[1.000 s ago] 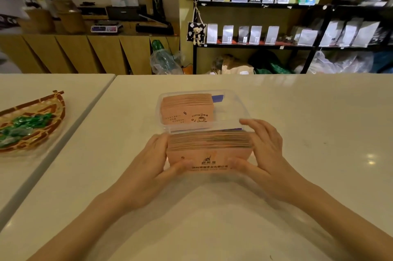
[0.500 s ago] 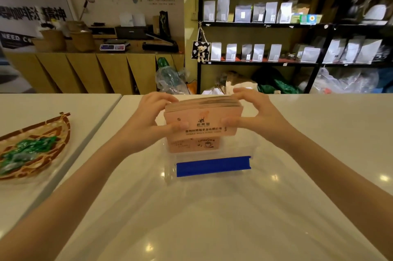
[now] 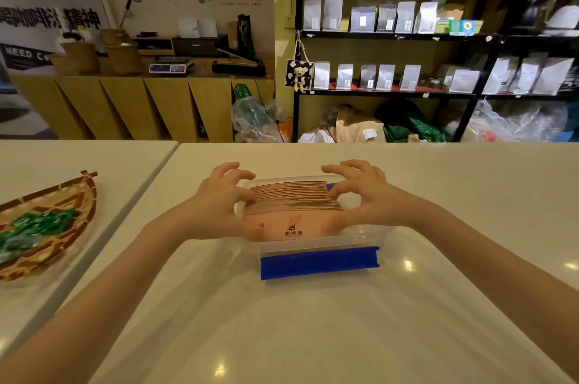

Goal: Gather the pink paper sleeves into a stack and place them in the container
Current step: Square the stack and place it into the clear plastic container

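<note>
Stack of pink sleeves (image 3: 294,208) now sits down inside the clear container (image 3: 360,239); half a second ago it was held above the rim. Left hand (image 3: 219,199) and right hand (image 3: 363,195) flank it, fingers loosened, barely touching. Placement looks essentially done. Woven tray (image 3: 78,195) far left on the bench (image 3: 313,321).

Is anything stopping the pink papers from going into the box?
Nothing visible. The container is open on top, and the pink sleeves already sit inside it, with the left hand and right hand at their ends.
</note>
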A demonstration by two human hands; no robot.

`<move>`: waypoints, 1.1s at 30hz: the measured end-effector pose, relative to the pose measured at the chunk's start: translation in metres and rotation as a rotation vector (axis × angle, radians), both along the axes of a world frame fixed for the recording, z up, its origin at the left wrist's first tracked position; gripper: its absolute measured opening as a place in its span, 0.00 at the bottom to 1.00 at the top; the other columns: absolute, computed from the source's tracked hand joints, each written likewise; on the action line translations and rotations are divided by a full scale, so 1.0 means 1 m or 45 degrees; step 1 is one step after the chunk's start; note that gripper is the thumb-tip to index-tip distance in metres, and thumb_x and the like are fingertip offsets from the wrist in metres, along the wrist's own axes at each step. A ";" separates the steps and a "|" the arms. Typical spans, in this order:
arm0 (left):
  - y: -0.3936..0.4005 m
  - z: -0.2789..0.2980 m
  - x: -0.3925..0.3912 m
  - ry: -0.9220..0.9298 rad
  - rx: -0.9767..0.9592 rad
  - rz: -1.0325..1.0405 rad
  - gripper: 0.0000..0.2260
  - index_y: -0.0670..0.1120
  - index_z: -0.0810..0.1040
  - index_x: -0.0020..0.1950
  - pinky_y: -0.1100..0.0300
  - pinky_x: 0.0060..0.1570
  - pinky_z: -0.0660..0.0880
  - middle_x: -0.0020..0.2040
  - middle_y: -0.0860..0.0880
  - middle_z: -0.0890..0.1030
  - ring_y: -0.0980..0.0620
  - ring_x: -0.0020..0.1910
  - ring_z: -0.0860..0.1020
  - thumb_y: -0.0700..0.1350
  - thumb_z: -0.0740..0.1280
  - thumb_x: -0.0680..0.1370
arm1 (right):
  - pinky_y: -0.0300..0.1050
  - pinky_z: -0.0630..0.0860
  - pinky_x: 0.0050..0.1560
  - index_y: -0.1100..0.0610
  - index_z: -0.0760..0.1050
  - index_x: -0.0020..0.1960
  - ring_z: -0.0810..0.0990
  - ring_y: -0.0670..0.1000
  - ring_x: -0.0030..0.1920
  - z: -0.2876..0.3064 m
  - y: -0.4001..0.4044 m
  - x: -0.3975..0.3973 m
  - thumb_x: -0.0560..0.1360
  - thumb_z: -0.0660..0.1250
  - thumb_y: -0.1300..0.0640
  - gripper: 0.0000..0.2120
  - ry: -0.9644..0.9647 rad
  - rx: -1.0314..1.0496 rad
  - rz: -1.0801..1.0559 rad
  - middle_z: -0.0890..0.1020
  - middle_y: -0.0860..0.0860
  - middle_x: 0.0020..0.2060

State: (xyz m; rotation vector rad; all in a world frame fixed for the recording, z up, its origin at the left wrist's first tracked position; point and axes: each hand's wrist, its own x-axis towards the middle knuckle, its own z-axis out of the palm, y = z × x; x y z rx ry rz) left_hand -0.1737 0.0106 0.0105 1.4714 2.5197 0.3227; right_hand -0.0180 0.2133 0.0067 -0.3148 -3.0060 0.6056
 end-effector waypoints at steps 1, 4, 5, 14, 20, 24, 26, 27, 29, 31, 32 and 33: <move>0.002 -0.001 0.001 0.084 -0.056 -0.015 0.23 0.55 0.75 0.58 0.42 0.69 0.47 0.73 0.52 0.56 0.50 0.72 0.43 0.61 0.69 0.66 | 0.57 0.40 0.68 0.47 0.77 0.54 0.46 0.48 0.71 -0.001 0.000 -0.002 0.64 0.69 0.39 0.22 -0.017 0.023 0.010 0.57 0.44 0.73; 0.006 -0.002 0.002 0.184 -0.142 -0.031 0.24 0.56 0.75 0.59 0.41 0.69 0.46 0.74 0.51 0.55 0.47 0.72 0.43 0.62 0.68 0.66 | 0.59 0.41 0.69 0.48 0.77 0.55 0.45 0.50 0.71 -0.003 -0.001 -0.006 0.64 0.69 0.39 0.23 -0.058 0.067 0.009 0.55 0.44 0.73; 0.008 -0.001 0.002 0.199 -0.169 -0.036 0.24 0.55 0.75 0.59 0.41 0.69 0.46 0.74 0.51 0.55 0.47 0.72 0.43 0.62 0.68 0.66 | 0.59 0.41 0.69 0.48 0.77 0.55 0.45 0.51 0.71 -0.003 -0.001 -0.007 0.64 0.69 0.39 0.23 -0.065 0.072 0.001 0.55 0.44 0.73; 0.012 0.001 0.012 0.397 -0.111 -0.026 0.23 0.54 0.78 0.54 0.42 0.69 0.47 0.74 0.50 0.58 0.46 0.72 0.45 0.63 0.69 0.64 | 0.58 0.40 0.69 0.47 0.74 0.58 0.45 0.53 0.71 -0.007 0.001 -0.008 0.65 0.66 0.37 0.24 -0.080 0.249 0.030 0.55 0.46 0.73; 0.010 0.007 0.016 0.313 -0.099 -0.006 0.22 0.54 0.78 0.55 0.43 0.69 0.49 0.73 0.51 0.60 0.47 0.72 0.47 0.60 0.70 0.64 | 0.57 0.37 0.68 0.45 0.74 0.58 0.44 0.53 0.71 -0.008 0.003 -0.007 0.64 0.64 0.34 0.26 -0.044 0.364 0.055 0.55 0.49 0.73; 0.004 0.012 0.011 0.269 -0.106 0.020 0.21 0.56 0.78 0.53 0.43 0.69 0.50 0.72 0.52 0.61 0.48 0.72 0.49 0.61 0.71 0.62 | 0.57 0.35 0.68 0.44 0.76 0.53 0.45 0.51 0.71 -0.001 0.005 -0.005 0.61 0.65 0.32 0.26 -0.025 0.381 0.071 0.57 0.49 0.73; 0.003 0.015 0.009 0.253 -0.108 0.032 0.21 0.56 0.79 0.51 0.43 0.69 0.51 0.72 0.52 0.62 0.49 0.71 0.50 0.60 0.72 0.61 | 0.57 0.35 0.67 0.44 0.77 0.51 0.44 0.50 0.70 0.002 0.006 -0.004 0.60 0.67 0.32 0.24 -0.029 0.340 0.062 0.58 0.49 0.73; 0.003 0.015 0.008 0.244 -0.109 0.038 0.21 0.56 0.79 0.51 0.43 0.69 0.51 0.71 0.53 0.63 0.49 0.71 0.50 0.60 0.72 0.61 | 0.56 0.35 0.67 0.43 0.77 0.50 0.44 0.49 0.70 0.003 0.006 -0.004 0.60 0.68 0.33 0.23 -0.031 0.326 0.063 0.58 0.49 0.72; 0.003 0.016 0.008 0.236 -0.119 0.040 0.21 0.56 0.79 0.51 0.43 0.69 0.51 0.71 0.53 0.63 0.49 0.71 0.51 0.60 0.73 0.61 | 0.55 0.35 0.67 0.43 0.76 0.50 0.44 0.48 0.70 0.003 0.008 -0.005 0.60 0.69 0.34 0.22 -0.029 0.319 0.070 0.58 0.49 0.72; 0.005 0.015 0.009 0.257 -0.127 0.029 0.21 0.55 0.79 0.52 0.43 0.68 0.52 0.71 0.53 0.63 0.49 0.71 0.51 0.60 0.72 0.61 | 0.56 0.35 0.67 0.42 0.76 0.50 0.45 0.48 0.70 0.002 0.008 -0.005 0.59 0.70 0.35 0.22 -0.016 0.307 0.069 0.58 0.49 0.72; 0.005 0.015 0.010 0.282 -0.132 0.022 0.21 0.55 0.79 0.52 0.44 0.68 0.52 0.71 0.52 0.64 0.49 0.71 0.51 0.61 0.72 0.62 | 0.56 0.35 0.67 0.41 0.75 0.49 0.45 0.48 0.70 0.003 0.008 -0.005 0.59 0.70 0.35 0.21 -0.007 0.300 0.067 0.58 0.48 0.72; 0.006 0.015 0.011 0.311 -0.135 0.014 0.22 0.55 0.79 0.53 0.44 0.68 0.53 0.71 0.52 0.64 0.48 0.71 0.51 0.61 0.72 0.62 | 0.55 0.35 0.67 0.41 0.75 0.49 0.45 0.47 0.70 0.003 0.008 -0.005 0.59 0.70 0.35 0.21 0.004 0.300 0.065 0.58 0.48 0.72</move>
